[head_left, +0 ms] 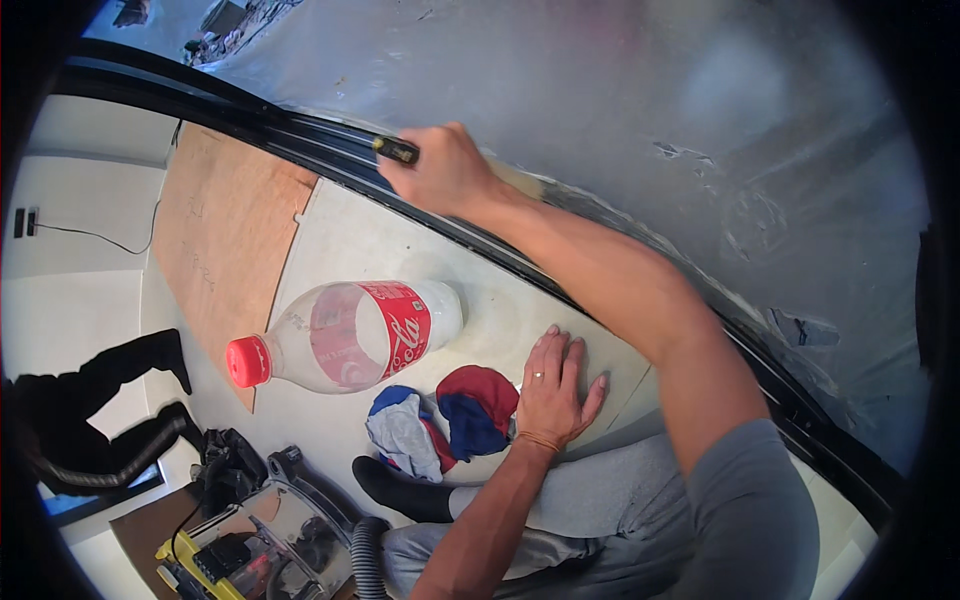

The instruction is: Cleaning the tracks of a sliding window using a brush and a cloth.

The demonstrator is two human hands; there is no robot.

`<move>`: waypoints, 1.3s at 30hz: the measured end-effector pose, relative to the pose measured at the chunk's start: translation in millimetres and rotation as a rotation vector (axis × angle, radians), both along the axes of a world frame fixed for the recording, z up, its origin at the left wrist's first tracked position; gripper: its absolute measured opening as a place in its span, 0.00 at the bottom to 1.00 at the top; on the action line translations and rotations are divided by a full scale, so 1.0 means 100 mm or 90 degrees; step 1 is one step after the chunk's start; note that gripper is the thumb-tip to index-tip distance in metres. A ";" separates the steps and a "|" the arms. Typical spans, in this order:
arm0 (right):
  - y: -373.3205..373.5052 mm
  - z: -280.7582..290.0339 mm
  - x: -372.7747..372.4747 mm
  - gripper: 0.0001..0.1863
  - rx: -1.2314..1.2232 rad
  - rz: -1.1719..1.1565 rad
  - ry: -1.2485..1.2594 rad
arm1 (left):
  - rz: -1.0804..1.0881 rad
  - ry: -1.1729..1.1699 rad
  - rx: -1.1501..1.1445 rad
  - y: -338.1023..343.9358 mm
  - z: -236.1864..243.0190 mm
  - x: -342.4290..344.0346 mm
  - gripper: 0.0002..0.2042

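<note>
In the head view, the right hand [445, 170] has its grip curled tightly round a short, dark tool [400, 151] with a yellowish tip, its markings too small to make out, at the black track [320, 142] edging the pale floor [370, 240]. The left hand [550, 395] lies flat on the floor, fingers slightly spread, just beside a red-and-blue cloth [478, 400]. Nearby, a clear bottle [300, 335] wears a red label [405, 320] with white script. Faint handwriting marks the plywood board [225, 220].
</note>
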State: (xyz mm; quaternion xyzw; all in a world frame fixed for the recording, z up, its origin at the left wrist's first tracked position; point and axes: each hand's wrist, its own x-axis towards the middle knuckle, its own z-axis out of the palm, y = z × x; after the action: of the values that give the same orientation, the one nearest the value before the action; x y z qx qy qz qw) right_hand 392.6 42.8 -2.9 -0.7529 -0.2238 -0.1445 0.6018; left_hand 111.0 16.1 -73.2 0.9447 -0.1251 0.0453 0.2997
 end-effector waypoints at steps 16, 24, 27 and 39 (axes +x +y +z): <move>-0.83 -0.01 -0.50 0.22 0.013 0.011 0.096 | 0.014 -0.010 -0.010 0.02 -0.03 -0.02 0.27; -1.18 -0.05 -0.52 0.23 0.057 0.000 0.223 | 0.004 -0.017 -0.013 -0.03 -0.05 -0.01 0.27; -1.39 0.20 -0.58 0.24 0.120 -0.054 0.121 | 0.013 -0.017 -0.007 -0.03 -0.05 -0.02 0.28; -2.38 0.29 -1.91 0.21 -0.197 -0.048 0.239 | 0.015 -0.019 -0.010 -0.03 -0.01 0.01 0.28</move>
State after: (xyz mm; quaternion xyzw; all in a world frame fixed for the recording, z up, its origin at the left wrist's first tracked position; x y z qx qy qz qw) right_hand 202.0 -195.3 25.7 -0.8576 -0.0992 0.0114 0.5046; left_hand 111.9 13.3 -74.2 0.9430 -0.1179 0.0642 0.3046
